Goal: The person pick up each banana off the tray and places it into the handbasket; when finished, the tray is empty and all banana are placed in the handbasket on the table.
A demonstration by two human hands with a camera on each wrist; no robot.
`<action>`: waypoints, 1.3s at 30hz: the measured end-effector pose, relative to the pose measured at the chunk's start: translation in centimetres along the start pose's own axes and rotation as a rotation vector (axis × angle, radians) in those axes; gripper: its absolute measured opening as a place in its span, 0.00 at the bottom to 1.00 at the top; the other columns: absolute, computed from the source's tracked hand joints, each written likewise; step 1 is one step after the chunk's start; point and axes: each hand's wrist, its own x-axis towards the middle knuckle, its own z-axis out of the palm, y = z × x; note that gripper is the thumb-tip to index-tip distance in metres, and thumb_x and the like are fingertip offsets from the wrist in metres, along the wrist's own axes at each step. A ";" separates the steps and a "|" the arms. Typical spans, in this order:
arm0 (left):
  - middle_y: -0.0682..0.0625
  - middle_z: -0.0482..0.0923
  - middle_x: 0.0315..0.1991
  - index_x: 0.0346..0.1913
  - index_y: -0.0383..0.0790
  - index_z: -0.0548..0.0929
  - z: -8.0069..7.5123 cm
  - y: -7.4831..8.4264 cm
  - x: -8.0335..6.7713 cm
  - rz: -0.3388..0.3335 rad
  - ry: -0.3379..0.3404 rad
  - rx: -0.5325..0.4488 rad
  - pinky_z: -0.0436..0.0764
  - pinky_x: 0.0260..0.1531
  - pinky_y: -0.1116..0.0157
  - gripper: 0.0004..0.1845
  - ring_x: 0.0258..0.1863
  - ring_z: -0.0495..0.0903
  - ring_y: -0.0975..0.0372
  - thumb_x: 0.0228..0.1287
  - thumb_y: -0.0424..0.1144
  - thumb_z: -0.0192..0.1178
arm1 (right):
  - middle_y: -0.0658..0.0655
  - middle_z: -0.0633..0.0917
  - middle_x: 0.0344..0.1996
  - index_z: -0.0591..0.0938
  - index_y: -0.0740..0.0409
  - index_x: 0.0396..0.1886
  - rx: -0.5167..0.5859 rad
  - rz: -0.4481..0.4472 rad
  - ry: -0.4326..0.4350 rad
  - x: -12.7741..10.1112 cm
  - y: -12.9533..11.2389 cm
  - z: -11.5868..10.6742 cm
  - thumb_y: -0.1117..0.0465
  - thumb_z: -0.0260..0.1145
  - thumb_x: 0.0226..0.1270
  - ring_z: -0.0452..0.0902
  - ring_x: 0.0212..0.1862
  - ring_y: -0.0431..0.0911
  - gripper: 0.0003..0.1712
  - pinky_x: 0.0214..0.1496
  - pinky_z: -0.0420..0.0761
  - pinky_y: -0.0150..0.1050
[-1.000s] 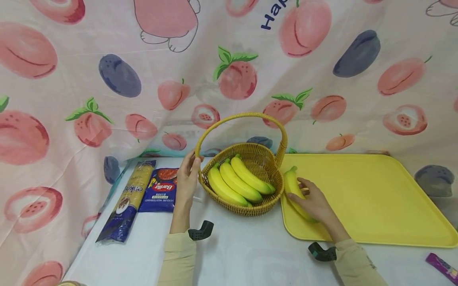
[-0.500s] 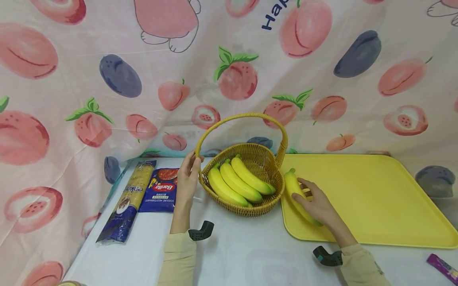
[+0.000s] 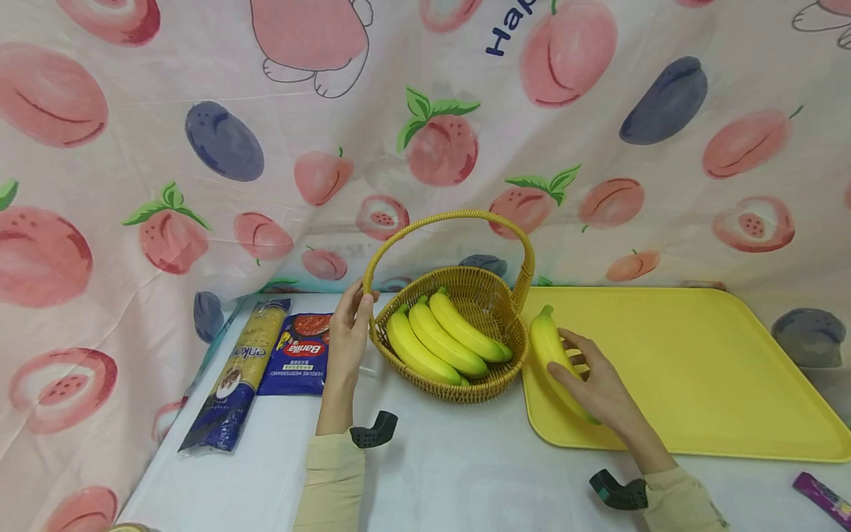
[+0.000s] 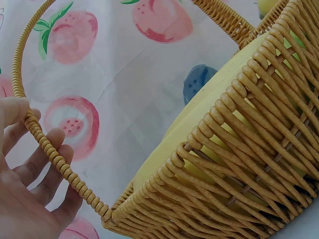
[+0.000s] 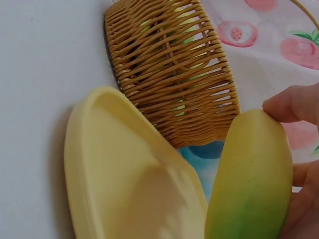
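Note:
A woven wicker basket (image 3: 459, 391) with a tall arched handle stands mid-table, holding several yellow bananas (image 3: 435, 340). My left hand (image 3: 347, 321) grips the left side of the handle; the left wrist view has the thumb in front of the handle (image 4: 60, 162) and the fingers behind it. Right of the basket, my right hand (image 3: 598, 388) holds a single banana (image 3: 553, 355) between thumb and fingers, stem pointing away from me. In the right wrist view this banana (image 5: 249, 179) overlaps the basket's edge, and the thumb presses its side. Some right fingers are hidden behind it.
A yellow tray (image 3: 705, 369) lies on the right, under the held banana. On the left are a spaghetti pack (image 3: 236, 377) and a blue Barilla pouch (image 3: 299, 362). A purple packet (image 3: 823, 496) lies at the lower right. Fruit-print cloth (image 3: 425, 148) hangs behind.
My right hand, with the banana in it, has shifted slightly right and towards me over the tray. My left hand and the basket have stayed put.

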 end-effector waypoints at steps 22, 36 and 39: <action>0.39 0.75 0.56 0.67 0.48 0.68 0.1 1.8 -0.5 -0.042 -0.032 -0.025 0.62 0.60 0.56 0.21 0.63 0.68 0.56 0.73 0.43 0.48 | 0.57 0.77 0.54 0.67 0.53 0.67 0.043 -0.149 0.021 -0.7 -2.0 0.4 0.54 0.63 0.66 0.73 0.52 0.51 0.31 0.48 0.74 0.37; 0.39 0.74 0.59 0.67 0.47 0.67 0.0 2.4 -0.7 -0.061 -0.039 -0.026 0.59 0.67 0.51 0.22 0.67 0.64 0.58 0.73 0.43 0.47 | 0.53 0.77 0.58 0.67 0.48 0.67 0.065 -0.252 -0.050 2.0 -4.3 1.1 0.50 0.61 0.68 0.73 0.54 0.48 0.29 0.52 0.73 0.45; 0.38 0.74 0.59 0.67 0.46 0.67 0.0 2.7 -0.8 -0.049 -0.040 -0.027 0.59 0.67 0.51 0.22 0.67 0.64 0.57 0.73 0.43 0.48 | 0.55 0.76 0.58 0.67 0.49 0.68 0.073 -0.261 -0.065 3.2 -5.0 1.3 0.50 0.60 0.68 0.73 0.56 0.51 0.30 0.53 0.73 0.49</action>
